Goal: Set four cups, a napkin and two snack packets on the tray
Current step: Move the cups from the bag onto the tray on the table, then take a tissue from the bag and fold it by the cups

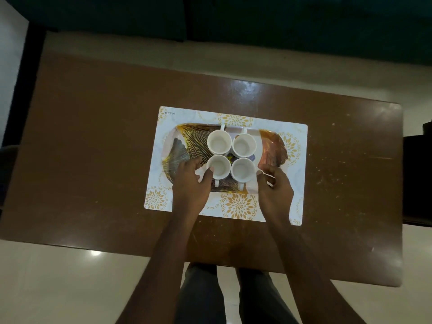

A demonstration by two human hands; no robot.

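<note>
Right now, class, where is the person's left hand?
In the head view, the left hand is over the tray's near left part, thumb against the near-left cup.

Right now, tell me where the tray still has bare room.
Two bare patches on the tray: the left end, between the rim and the four cups, above the left hand; and the right end, above the right hand. The middle is crowded, cups almost touching.

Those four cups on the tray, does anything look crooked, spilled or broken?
Nothing stands out. The four white cups stand upright and empty in a neat square on the tray, handles pointing outward.
</note>
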